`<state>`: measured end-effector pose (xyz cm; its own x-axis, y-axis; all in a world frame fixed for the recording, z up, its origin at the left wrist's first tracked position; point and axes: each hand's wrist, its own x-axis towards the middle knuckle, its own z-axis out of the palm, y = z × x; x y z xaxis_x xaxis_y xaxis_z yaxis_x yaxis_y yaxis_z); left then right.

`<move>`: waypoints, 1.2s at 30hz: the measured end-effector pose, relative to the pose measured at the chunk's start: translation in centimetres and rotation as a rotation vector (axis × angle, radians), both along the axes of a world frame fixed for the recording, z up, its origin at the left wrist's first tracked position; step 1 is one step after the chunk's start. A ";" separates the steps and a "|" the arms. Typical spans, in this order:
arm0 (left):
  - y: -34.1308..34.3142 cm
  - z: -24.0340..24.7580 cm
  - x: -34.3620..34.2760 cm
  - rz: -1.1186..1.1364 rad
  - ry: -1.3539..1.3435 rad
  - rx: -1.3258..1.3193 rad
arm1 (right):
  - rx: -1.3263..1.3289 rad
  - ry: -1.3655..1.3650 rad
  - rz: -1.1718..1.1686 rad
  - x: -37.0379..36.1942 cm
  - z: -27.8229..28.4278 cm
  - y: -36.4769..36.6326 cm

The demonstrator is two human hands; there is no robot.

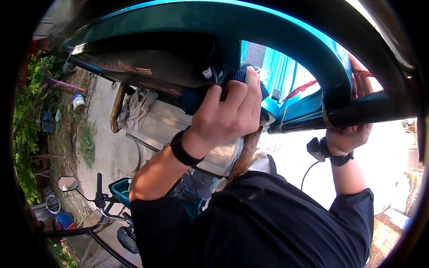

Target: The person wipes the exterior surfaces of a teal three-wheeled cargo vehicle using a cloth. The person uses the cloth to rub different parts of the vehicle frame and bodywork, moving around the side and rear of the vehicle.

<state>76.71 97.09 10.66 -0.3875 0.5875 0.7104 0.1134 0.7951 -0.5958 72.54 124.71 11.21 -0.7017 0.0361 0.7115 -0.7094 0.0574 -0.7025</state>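
Note:
My left hand (228,105) is closed on a dark blue knitted cloth (191,99), bunched under the fingers and showing past them on both sides. It presses the cloth against the teal frame (192,20) of a vehicle, beside a dark recess. My right hand (347,137) is round a black bar (357,111) at the right. The bar hides part of that hand, and its fingers show above it, close to the curved teal post. A torn red ribbon (299,90) hangs near the post.
A patterned seat (167,118) with wooden arms carries a crumpled grey cloth (138,107). Handlebars (99,190) with a mirror (68,183) stand at lower left. Plants (29,134) and a white can (78,102) line the far left. A cable runs from the right wrist device (315,149).

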 end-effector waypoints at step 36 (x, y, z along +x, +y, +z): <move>1.0 2.3 0.0 0.049 -0.099 0.012 | 0.073 -0.020 -0.045 -0.2 -0.2 0.1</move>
<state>76.69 98.11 12.94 -0.4842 0.5575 0.6743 0.1319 0.8084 -0.5737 72.34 124.85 11.04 -0.7148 0.0166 0.6991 -0.6906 0.1407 -0.7095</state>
